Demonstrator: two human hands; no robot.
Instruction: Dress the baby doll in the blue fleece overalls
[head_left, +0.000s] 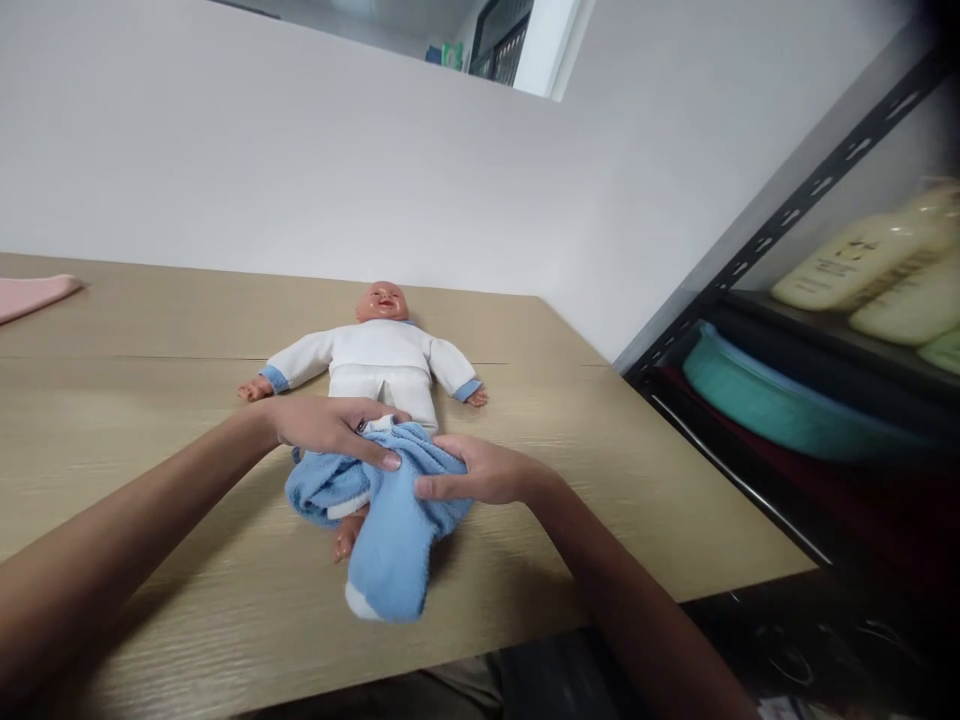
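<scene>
A baby doll (382,348) in a white top with blue cuffs and white trousers lies on its back, arms spread, head toward the wall. Over its legs is a bunched blue terry garment (394,540) with white trim; its exact kind is hard to make out. My left hand (337,428) grips the garment's upper edge, thumb on top. On the other side my right hand (480,470) pinches the cloth between thumb and fingers. One bare doll foot (345,538) shows below the garment; the other is hidden.
The doll lies on a wooden table (600,500) against a white wall. A pink cloth-like item (37,295) is at the far left. To the right, a black metal shelf holds pale yellow bottles (847,262) and a teal basin (780,405).
</scene>
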